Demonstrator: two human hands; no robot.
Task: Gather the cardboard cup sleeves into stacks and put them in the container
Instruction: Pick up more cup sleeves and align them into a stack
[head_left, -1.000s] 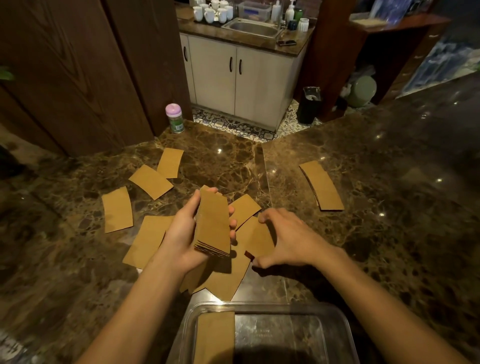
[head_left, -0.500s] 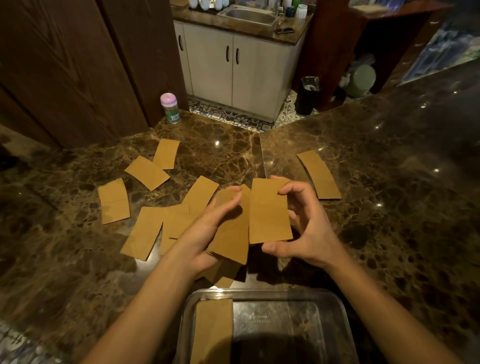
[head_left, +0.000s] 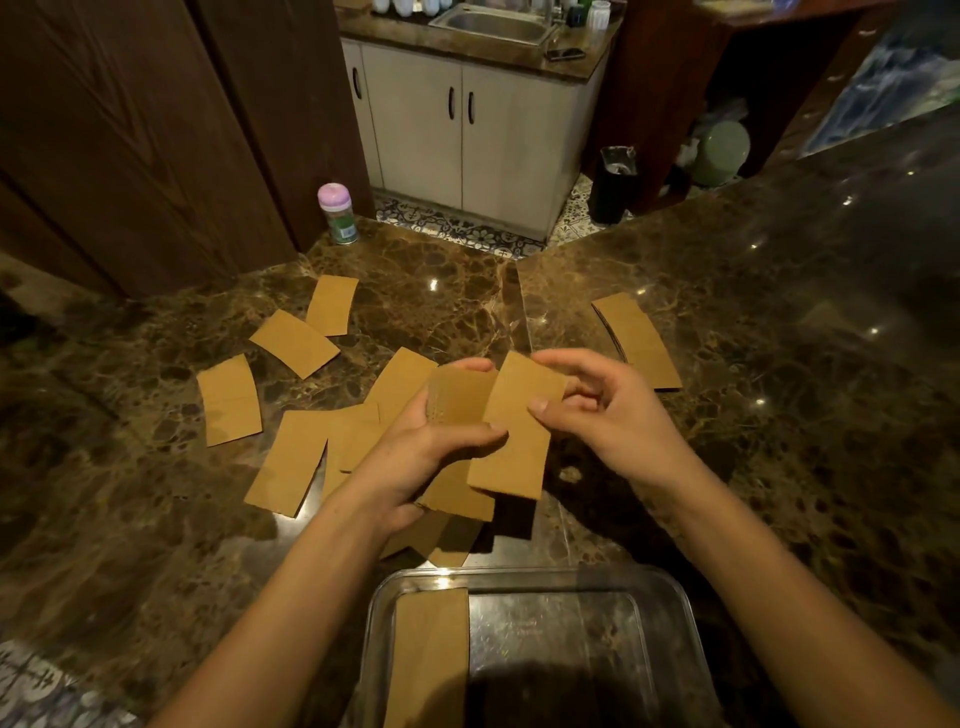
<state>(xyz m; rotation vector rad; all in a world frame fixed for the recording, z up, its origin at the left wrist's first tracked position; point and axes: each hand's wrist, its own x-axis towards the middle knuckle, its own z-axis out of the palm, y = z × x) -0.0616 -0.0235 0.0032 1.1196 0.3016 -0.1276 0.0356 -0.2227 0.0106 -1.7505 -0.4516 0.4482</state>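
Above a marble counter (head_left: 779, 291) strewn with loose sleeves (head_left: 228, 399), the left hand (head_left: 426, 447) grips a small stack (head_left: 460, 402) as the half-curled right hand (head_left: 597, 410) pinches one sleeve (head_left: 519, 431) onto it; squaring edges likely comes next, the container (head_left: 670, 623) waiting below

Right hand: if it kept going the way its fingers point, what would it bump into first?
Probably the left hand and its stack of sleeves. The right hand, pinching a single sleeve, points left toward them, though depth is unclear.

Pink-lidded bottle (head_left: 337, 213) on marble counter (head_left: 779, 312) — sink (head_left: 491, 23) perhaps steel.
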